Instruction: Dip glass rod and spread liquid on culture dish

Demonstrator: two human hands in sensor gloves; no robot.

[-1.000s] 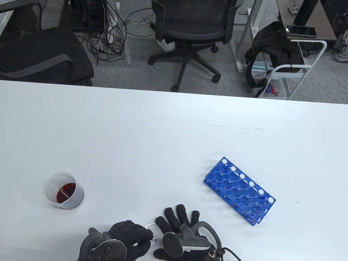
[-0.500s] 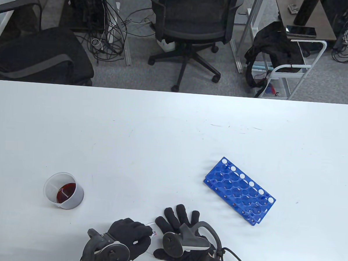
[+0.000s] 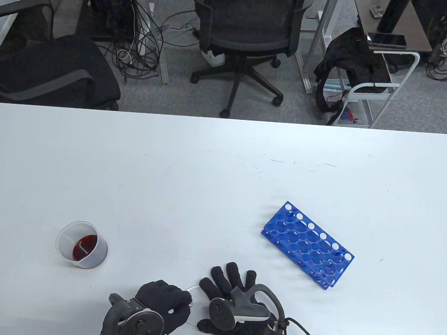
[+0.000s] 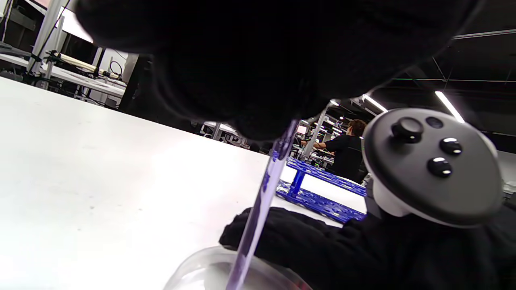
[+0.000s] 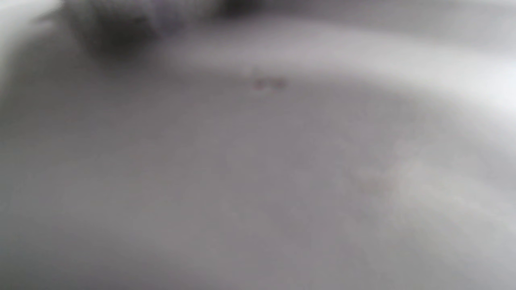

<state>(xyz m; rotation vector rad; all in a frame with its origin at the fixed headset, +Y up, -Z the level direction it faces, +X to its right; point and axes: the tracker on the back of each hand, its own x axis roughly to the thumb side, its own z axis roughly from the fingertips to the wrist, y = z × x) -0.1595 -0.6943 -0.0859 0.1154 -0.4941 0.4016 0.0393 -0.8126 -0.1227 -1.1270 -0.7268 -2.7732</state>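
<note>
Near the bottom edge of the white table (image 3: 223,167): two hands in black gloves, close side by side.

Left hand (image 3: 162,303): curled tight around a clear glass rod (image 4: 262,201). In the left wrist view, rod coming down out of the dark fingers (image 4: 242,80), tilted, lower end down inside the clear round culture dish (image 4: 193,270). A faint purple tint along the rod. Whether the tip touches the dish floor: cannot tell. From above, rod hidden under the hand.

Right hand (image 3: 235,303): laid flat, fingers spread wide and pointing away from the person, holding nothing. Seems to rest on or right beside the dish; cannot tell which. Grey round tracker (image 3: 223,313) strapped on its back, with a cable trailing off to the right. Same tracker big and close in the left wrist view, buttons on top.

Culture dish: between the two hands, mostly covered. From above, only a thin curved bit of clear rim (image 3: 191,286) peeking out between them.

Right wrist view: all grey blur, nothing to make out.

Off to the left, well apart from the hands: a clear plastic cup (image 3: 81,244) standing upright, with dark red liquid (image 3: 85,246) in the bottom.

Off to the right, also well apart: a blue test tube rack (image 3: 307,245), turned at a slant, holes facing up.

Past the far edge of the table: black office chairs (image 3: 249,37), tangled cables on the floor, a white cart.
</note>
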